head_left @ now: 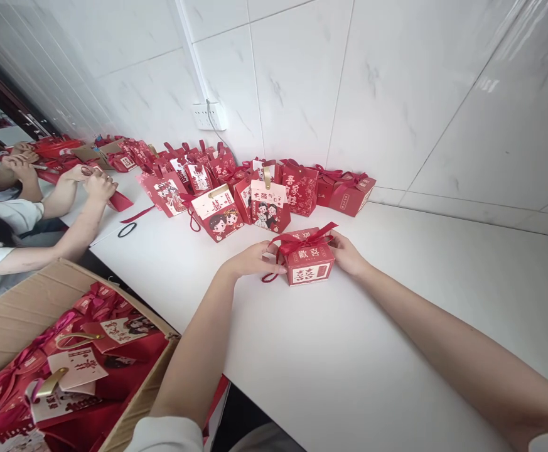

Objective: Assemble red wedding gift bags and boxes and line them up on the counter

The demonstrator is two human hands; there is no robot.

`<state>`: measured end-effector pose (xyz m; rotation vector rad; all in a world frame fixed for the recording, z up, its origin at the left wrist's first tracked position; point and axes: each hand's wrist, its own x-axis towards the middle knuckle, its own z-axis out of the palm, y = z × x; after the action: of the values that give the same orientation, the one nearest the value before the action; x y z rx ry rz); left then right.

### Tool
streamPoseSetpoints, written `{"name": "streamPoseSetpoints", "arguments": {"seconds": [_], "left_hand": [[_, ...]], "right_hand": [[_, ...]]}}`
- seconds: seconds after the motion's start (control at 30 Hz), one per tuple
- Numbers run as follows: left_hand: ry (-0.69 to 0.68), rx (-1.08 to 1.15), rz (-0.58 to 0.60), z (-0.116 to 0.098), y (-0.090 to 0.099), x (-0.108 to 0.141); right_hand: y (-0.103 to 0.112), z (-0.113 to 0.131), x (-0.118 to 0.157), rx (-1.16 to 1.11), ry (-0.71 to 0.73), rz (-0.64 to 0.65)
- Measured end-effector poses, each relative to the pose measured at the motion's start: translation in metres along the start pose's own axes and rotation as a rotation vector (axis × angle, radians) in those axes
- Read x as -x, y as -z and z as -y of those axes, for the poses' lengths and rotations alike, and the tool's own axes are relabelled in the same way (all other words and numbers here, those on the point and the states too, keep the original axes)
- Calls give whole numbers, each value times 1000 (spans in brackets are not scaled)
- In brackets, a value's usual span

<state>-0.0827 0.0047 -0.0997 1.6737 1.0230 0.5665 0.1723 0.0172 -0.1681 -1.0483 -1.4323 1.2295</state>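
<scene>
A red gift box [309, 270] with white characters and a red ribbon bow [306, 236] on top stands upright on the white table. My left hand [255, 260] is closed on its left side, thumb near the lower front edge. Against the right side rests my right hand [346, 254], its fingertips partly hidden behind the box. A dark red cord loop [270, 277] pokes out beside my left hand. Just behind stand a box with a cartoon couple [268, 213], another with two cartoon faces [221, 220], and a ribbon-tied box [351, 196].
Several more red gift boxes [172, 188] line the tiled wall, below a power socket [209, 117]. A cardboard carton [24, 295] full of red boxes sits at lower left. Co-workers' hands [99, 185] handle red items further left. A black ring [127, 230] lies on the table [396, 351].
</scene>
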Motion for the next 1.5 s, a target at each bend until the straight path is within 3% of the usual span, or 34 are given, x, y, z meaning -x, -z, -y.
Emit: {"name": "streamPoseSetpoints", "arguments": {"seconds": [0.1,0.13,0.23,0.37,0.53,0.7,0.83,1.23,1.5], "left_hand": [[14,25,112,3,-1,-3],[30,42,101,4,1,-4],[50,183,11,6,11,-5],[-28,484,-194,7,21,-5],[-84,470,-527,10,23,-10],[-27,920,-494,6,24,-11],[-60,1086,-511,1,25,-12],[60,1256,-749,1,32,-12],[61,1190,-909,-1,36,-13]], "right_hand": [[9,3,-1,81,-52,13],[13,3,-2,113,-76,9],[28,4,-5,197,-128,-38],[47,7,-11,184,-167,-134],[63,22,-16,-61,-297,-190],[72,44,-17,-368,-325,-164],[77,54,-15,-523,-295,-189],[70,49,-13,-629,-265,-242],[69,57,-12,-571,-228,-232]]}}
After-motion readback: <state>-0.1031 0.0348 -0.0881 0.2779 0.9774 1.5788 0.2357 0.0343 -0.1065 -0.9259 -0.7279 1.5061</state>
